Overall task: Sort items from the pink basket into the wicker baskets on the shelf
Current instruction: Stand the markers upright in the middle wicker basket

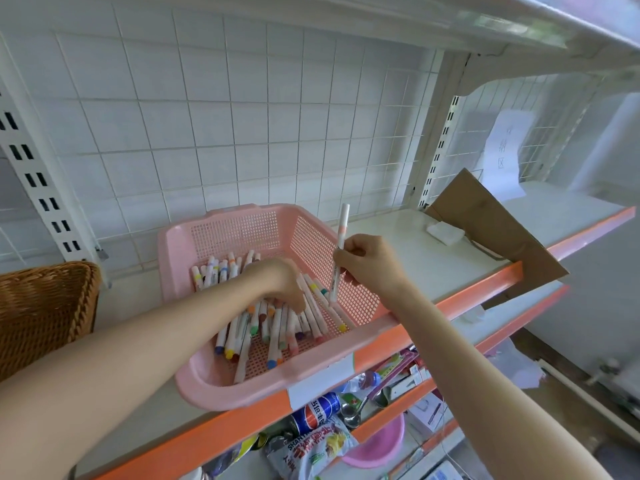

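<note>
From the head camera, the pink basket (228,233) sits on the white shelf (433,258), its front rim over the orange edge, full of white markers (273,323) with coloured caps. The left hand (284,285) reaches down into the pile, fingers curled among the markers; whether it grips one I cannot tell. At three o'clock of it, the right hand (370,261) pinches one marker (341,237) nearly upright. A wicker basket (45,306) stands at nine o'clock
</note>
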A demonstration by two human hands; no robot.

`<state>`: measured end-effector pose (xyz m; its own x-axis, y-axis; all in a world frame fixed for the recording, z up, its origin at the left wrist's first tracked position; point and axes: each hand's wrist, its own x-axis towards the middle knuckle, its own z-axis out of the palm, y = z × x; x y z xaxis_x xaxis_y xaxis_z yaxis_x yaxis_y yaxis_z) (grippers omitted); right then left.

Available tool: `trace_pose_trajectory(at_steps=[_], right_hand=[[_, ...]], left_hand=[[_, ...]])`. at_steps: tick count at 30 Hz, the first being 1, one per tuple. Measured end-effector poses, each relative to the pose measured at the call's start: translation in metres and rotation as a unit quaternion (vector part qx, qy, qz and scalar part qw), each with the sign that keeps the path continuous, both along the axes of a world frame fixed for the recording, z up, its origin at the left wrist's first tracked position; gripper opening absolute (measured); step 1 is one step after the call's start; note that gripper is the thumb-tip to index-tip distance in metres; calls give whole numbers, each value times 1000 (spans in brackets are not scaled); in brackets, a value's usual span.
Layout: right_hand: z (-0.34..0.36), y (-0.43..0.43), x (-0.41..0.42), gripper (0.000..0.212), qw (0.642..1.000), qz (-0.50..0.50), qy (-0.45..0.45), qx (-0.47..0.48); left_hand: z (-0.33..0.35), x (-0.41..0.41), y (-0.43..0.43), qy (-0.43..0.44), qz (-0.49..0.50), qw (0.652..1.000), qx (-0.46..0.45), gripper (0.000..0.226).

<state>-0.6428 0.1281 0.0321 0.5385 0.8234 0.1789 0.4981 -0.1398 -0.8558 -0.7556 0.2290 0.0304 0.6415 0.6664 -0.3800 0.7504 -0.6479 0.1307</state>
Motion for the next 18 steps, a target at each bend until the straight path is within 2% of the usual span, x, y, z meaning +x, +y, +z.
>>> trace_pose_trajectory(at_steps=[5, 9, 13, 18], right_hand=[[2, -2, -3, 13, 1000, 11, -18, -19], [9, -3, -6, 19, 999, 13, 7, -40], [24, 2, -17, 24, 997, 32, 50, -52], [49, 25, -60, 25, 992, 108, 25, -62]], left_hand=[[-4, -9, 3, -62, 41, 997, 14, 28], [1, -23, 7, -163, 90, 982, -20, 26], [17, -55, 8, -311, 130, 936, -98, 24], [40, -122, 5, -434, 198, 869, -131, 15]])
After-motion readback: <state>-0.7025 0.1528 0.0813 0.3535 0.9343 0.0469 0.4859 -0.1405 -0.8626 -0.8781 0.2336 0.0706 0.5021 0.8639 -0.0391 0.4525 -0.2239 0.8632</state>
